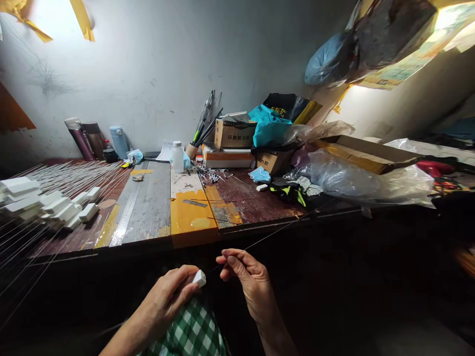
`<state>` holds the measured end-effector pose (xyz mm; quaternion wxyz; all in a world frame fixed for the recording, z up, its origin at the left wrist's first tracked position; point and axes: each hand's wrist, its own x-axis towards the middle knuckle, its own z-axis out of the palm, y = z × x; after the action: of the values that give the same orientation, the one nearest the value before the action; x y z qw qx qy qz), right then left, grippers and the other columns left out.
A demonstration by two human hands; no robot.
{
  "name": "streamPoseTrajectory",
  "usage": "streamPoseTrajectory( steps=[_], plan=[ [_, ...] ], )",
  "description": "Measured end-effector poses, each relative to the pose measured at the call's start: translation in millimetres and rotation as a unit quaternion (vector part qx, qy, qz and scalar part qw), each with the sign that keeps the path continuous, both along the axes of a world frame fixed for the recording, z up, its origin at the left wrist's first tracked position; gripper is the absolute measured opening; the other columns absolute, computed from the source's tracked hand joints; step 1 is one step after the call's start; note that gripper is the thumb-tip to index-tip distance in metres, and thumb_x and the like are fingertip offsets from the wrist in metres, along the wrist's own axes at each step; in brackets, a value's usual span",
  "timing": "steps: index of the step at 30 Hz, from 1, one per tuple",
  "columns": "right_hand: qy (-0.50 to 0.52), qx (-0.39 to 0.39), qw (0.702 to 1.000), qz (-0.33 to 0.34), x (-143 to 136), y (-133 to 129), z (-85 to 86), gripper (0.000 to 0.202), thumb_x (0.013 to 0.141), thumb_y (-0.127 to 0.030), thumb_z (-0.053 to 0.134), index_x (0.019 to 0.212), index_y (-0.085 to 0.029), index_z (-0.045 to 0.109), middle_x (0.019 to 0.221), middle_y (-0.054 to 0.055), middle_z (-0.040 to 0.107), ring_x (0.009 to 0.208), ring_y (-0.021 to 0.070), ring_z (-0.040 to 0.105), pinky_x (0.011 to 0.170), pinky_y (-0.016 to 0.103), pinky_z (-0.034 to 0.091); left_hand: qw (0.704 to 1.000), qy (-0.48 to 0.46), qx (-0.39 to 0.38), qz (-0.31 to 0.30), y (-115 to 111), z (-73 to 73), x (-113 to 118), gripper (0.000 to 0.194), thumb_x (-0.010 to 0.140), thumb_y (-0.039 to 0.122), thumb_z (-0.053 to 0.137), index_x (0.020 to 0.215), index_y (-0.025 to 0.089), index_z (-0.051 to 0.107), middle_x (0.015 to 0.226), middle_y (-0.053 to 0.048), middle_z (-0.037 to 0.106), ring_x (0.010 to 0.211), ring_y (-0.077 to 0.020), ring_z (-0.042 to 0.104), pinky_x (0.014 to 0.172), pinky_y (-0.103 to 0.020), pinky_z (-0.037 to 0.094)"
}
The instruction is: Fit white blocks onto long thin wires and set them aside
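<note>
My left hand (174,291) is closed round a small white block (199,279), held low in front of the bench edge, above a green checked cloth on my lap. To its right, my right hand (245,277) pinches a thin dark rod (267,237) between thumb and fingers. The rod slants up to the right past the bench edge, and its lower end points toward the white block. Whether rod and block touch cannot be made out.
Many white blocks (55,205) on thin rods lie at the bench's left. A white bottle (178,157), a holder of dark rods (192,150), cardboard boxes (234,132) and plastic bags (337,173) stand farther back. A metal ruler (127,210) lies near the front edge.
</note>
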<state>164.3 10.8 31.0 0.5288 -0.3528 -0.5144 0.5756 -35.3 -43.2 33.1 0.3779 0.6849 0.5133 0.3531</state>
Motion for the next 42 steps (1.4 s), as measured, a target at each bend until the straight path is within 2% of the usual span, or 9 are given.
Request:
streamPoseTrajectory(
  steps=[6,12,17,21,26,30,34,38,42],
  plan=[
    [-0.022,-0.001,0.999,-0.046,-12,3,-5.9,0.025,0.079,-0.039,0.070,0.073,-0.017,0.062,0.066,-0.001,0.067,0.049,0.0086,0.057,0.054,0.022,0.048,0.999,0.015,0.030,0.030,-1,-13.3,-2,0.025,0.089,0.035,0.051,0.109,0.027,0.063,0.100,-0.007,0.067,0.087,-0.0219,0.060,0.079,-0.028,0.046],
    [-0.018,-0.011,0.999,0.039,-11,5,-5.4,0.027,0.085,-0.041,0.063,0.099,-0.018,0.067,0.090,0.006,0.072,0.062,0.0129,0.065,0.062,0.027,0.052,0.999,0.023,-0.003,0.023,-1,-12.3,-7,0.026,0.092,0.037,0.044,0.107,0.026,0.062,0.096,-0.006,0.068,0.086,-0.0217,0.060,0.078,-0.028,0.046],
    [-0.025,-0.016,0.999,-0.024,-15,10,-7.9,0.025,0.079,-0.041,0.070,0.082,-0.016,0.066,0.073,0.002,0.071,0.052,0.0098,0.060,0.056,0.023,0.049,0.999,0.025,0.008,0.041,-3,-16.6,-9,0.027,0.091,0.037,0.047,0.109,0.025,0.062,0.099,-0.008,0.067,0.089,-0.0226,0.060,0.081,-0.029,0.046],
    [-0.031,-0.034,0.999,-0.018,-24,11,-13.3,0.032,0.075,-0.045,0.072,0.071,-0.016,0.059,0.065,0.000,0.068,0.047,0.0087,0.057,0.055,0.023,0.047,0.999,0.003,0.007,0.054,-3,-21.6,-8,0.027,0.089,0.038,0.049,0.107,0.025,0.064,0.093,-0.008,0.068,0.085,-0.0227,0.061,0.077,-0.029,0.047],
    [-0.051,0.005,0.999,-0.009,-18,22,-20.1,0.032,0.081,-0.049,0.065,0.085,-0.018,0.058,0.072,0.000,0.065,0.058,0.0126,0.060,0.058,0.025,0.049,0.995,-0.065,-0.018,0.079,-4,-17.7,-16,0.028,0.083,0.046,0.054,0.098,0.026,0.068,0.081,-0.004,0.068,0.074,-0.0206,0.060,0.068,-0.025,0.049],
    [-0.150,0.063,0.986,-0.046,-4,41,-17.3,0.031,0.085,-0.049,0.058,0.086,-0.019,0.061,0.074,0.001,0.063,0.065,0.0140,0.059,0.064,0.025,0.049,0.983,-0.105,-0.032,0.150,-9,-11.8,-33,0.035,0.080,0.056,0.054,0.092,0.026,0.067,0.071,0.000,0.064,0.066,-0.0183,0.056,0.060,-0.023,0.046],
    [-0.213,0.098,0.972,-0.028,-3,50,-15.1,0.031,0.087,-0.049,0.054,0.083,-0.020,0.061,0.072,0.001,0.062,0.066,0.0154,0.059,0.065,0.026,0.048,0.967,-0.135,-0.050,0.212,-15,-12.0,-65,0.039,0.080,0.060,0.052,0.085,0.023,0.066,0.066,0.001,0.057,0.062,-0.0160,0.050,0.057,-0.023,0.043],
    [-0.242,0.134,0.961,0.011,-23,47,-19.8,0.029,0.088,-0.049,0.052,0.078,-0.022,0.059,0.067,0.000,0.060,0.064,0.0164,0.058,0.062,0.025,0.046,0.936,-0.203,-0.085,0.275,-19,-18.9,-97,0.040,0.077,0.063,0.053,0.072,0.024,0.064,0.055,0.004,0.056,0.053,-0.0140,0.047,0.050,-0.023,0.038],
    [-0.250,0.188,0.947,0.066,-54,43,-22.4,0.026,0.089,-0.046,0.050,0.077,-0.025,0.058,0.069,0.000,0.060,0.066,0.0184,0.059,0.064,0.026,0.046,0.905,-0.273,-0.112,0.308,-17,-24.6,-113,0.036,0.077,0.062,0.054,0.063,0.030,0.063,0.048,0.007,0.059,0.048,-0.0122,0.044,0.044,-0.021,0.033]
  ],
)
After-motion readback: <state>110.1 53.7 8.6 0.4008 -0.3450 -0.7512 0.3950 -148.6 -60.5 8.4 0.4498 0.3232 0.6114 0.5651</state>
